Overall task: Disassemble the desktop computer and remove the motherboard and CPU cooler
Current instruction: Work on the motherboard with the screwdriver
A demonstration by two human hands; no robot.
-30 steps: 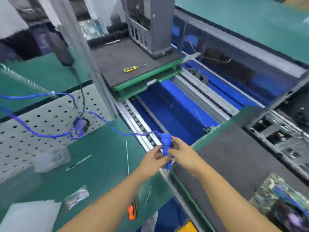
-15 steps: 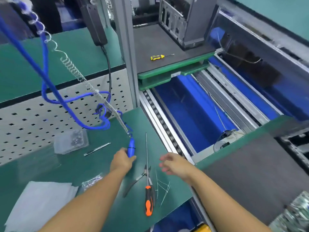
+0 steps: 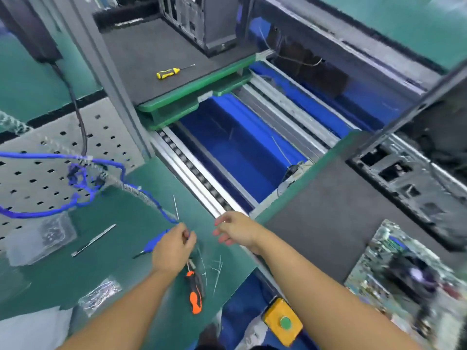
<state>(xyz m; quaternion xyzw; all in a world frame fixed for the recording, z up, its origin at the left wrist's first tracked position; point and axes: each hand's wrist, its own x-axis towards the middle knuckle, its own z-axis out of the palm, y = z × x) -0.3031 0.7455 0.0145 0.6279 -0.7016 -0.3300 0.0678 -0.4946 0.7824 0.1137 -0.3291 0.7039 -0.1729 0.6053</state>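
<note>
The motherboard [image 3: 384, 281], with a dark CPU cooler [image 3: 414, 274] on it, lies blurred on the grey pad [image 3: 316, 223] at the lower right. Behind it, the opened computer case [image 3: 414, 180] lies at the right edge. My left hand [image 3: 174, 248] curls round a blue hose-fed hand tool [image 3: 158, 239], held low over the green mat [image 3: 121, 261]. My right hand [image 3: 235, 231] hovers with relaxed fingers over the conveyor rail, holding nothing.
An orange-and-black screwdriver [image 3: 194, 294] and cut cable ties [image 3: 214, 271] lie just below my left hand. A clear screw box [image 3: 40, 238] and a metal strip [image 3: 93, 239] sit left. A yellow screwdriver [image 3: 168, 72] lies beside another case [image 3: 202, 18]. A yellow button box [image 3: 283, 322] sits at the bottom.
Both hands held the blue tool over the conveyor; the right hand let go. My left hand carried it left and lowered it almost flat onto the green mat.
</note>
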